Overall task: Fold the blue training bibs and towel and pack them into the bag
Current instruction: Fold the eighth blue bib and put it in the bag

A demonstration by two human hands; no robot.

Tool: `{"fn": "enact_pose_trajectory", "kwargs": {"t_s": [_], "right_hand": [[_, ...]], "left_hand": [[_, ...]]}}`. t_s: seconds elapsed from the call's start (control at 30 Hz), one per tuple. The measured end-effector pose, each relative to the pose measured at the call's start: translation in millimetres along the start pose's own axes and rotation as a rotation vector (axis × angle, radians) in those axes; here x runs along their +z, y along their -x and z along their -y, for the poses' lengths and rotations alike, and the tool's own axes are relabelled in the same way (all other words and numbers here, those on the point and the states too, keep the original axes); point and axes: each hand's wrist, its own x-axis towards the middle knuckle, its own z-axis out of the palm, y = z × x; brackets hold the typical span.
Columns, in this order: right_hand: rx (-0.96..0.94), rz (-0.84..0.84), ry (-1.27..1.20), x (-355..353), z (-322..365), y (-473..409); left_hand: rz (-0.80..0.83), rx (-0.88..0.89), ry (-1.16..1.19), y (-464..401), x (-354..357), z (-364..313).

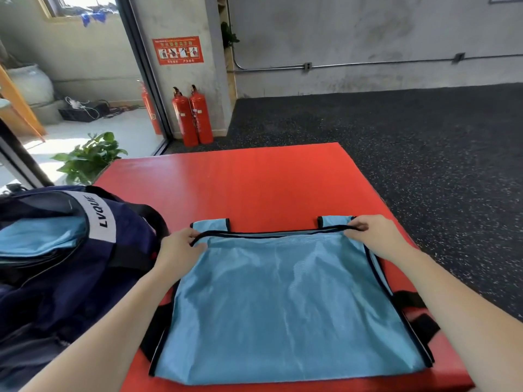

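The left hand [181, 246] pinches the black-trimmed edge of the blue bib [285, 301] at its far left corner, fingers curled round the binding. The right hand [370, 234] does the same at the far right corner, so the trim runs taut between them. Just beyond the hands, two blue shoulder straps poke out past that edge, which suggests the near hem has been brought up over the top in a first fold. From the hands back toward the person the bib lies flat on the red mat [254, 185], with only slight ripples.

To do this fold well, both corners should be set down level with each other, the edge square to the sides, then the cloth smoothed from the middle outward.

Left of the left hand sits the navy bag [56, 278], open, with light blue fabric already showing inside.
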Motion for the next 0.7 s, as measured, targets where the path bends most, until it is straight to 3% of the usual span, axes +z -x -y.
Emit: {"fn": "enact_pose_trajectory", "kwargs": {"t_s": [0.33, 0.5, 0.7], "right_hand": [[-0.021, 0.056, -0.129, -20.8, 1.1, 29.4], [-0.066, -0.027, -0.283, -42.7, 16.5, 20.9], [-0.031, -0.052, -0.11, -13.8, 9.0, 1.8]], "left_hand": [[0.045, 0.032, 0.053, 31.0, -26.2, -1.0], [-0.096, 0.056, 0.187, 22.2, -46.3, -8.9], [-0.062, 0.008, 0.145, -0.3, -18.2, -6.8]]}}
